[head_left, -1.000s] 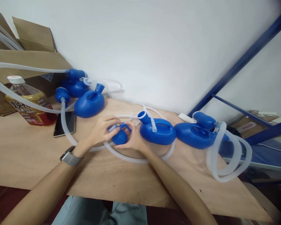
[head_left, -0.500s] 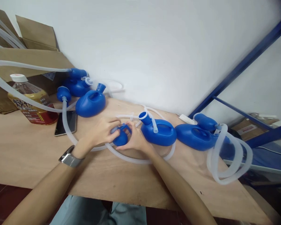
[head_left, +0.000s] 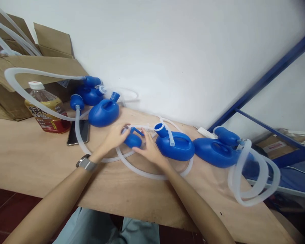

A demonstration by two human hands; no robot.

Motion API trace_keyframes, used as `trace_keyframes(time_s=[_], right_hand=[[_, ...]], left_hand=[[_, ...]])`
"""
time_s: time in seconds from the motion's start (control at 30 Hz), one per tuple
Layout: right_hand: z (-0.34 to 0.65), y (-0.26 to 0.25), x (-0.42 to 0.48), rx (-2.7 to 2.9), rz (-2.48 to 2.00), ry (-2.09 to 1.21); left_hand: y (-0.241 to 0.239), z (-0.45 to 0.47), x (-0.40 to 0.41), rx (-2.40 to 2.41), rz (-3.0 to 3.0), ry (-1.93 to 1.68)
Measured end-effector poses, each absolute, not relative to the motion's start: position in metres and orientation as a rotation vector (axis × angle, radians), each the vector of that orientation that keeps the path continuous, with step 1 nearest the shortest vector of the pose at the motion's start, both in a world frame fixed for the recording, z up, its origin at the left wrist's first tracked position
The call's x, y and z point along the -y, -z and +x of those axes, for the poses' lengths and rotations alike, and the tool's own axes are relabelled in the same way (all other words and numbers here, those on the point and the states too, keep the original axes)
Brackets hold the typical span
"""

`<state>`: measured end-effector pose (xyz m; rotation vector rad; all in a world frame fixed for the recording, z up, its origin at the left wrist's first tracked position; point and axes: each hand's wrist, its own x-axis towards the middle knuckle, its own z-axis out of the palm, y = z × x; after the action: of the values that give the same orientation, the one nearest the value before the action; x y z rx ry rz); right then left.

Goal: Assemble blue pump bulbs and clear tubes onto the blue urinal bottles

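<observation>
A blue bulb-shaped plastic cup (head_left: 133, 141) with a thin blue strap (head_left: 137, 131) lies low over the table between my hands. My left hand (head_left: 117, 136) grips its far left end, fingers curled round the rim. On the other side, my right hand (head_left: 150, 148) is open, thumb and fingers spread around the cup's right side; its fingertips are near the strap, and I cannot tell whether they touch. Just right of it stands a blue handled urinal bottle (head_left: 178, 145) with a raised neck and a short clear tube piece. A long translucent hose (head_left: 144, 174) loops beneath my hands.
Another blue bottle (head_left: 213, 152) with a coiled hose (head_left: 244, 200) lies right. Several blue bottles, including one (head_left: 104, 113), stand at left beside a phone (head_left: 78, 134), a drink bottle (head_left: 49, 115) and a cardboard box (head_left: 40, 66). A blue metal frame (head_left: 264, 78) rises at right.
My right hand has loosened from the cup and strap, its fingers now spread. My left hand still holds the cup. The whole view has shifted slightly, moving the left-side things rightward.
</observation>
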<state>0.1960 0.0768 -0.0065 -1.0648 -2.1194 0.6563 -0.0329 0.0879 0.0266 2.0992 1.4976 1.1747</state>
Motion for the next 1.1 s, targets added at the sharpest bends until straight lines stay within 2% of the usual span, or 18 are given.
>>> trace_keyframes(time_s=[0.2, 0.37, 0.5, 0.67, 0.87, 1.1], right_hand=[[0.205, 0.0, -0.055, 2.203, -1.108, -0.593], [0.243, -0.02, -0.019, 2.139, -0.951, -0.11], [0.294, -0.051, -0.028, 1.873, -1.075, 0.15], [0.336, -0.07, -0.069, 2.087, -1.334, -0.118], [0.334, -0.073, -0.083, 2.476, -1.314, -0.288], [0.363, -0.075, -0.094, 2.353, -1.202, -0.445]], left_hand=[[-0.012, -0.035, -0.098, -1.688, 1.974, -1.074], [-0.006, -0.038, -0.095, -1.72, 2.094, -0.968], [-0.005, -0.04, -0.116, -1.805, 2.087, -0.949], [-0.012, -0.027, -0.169, -1.867, 2.049, -0.89], [-0.022, -0.006, -0.196, -1.61, 2.192, -0.755], [-0.091, -0.025, -0.181, -1.358, 2.473, -0.916]])
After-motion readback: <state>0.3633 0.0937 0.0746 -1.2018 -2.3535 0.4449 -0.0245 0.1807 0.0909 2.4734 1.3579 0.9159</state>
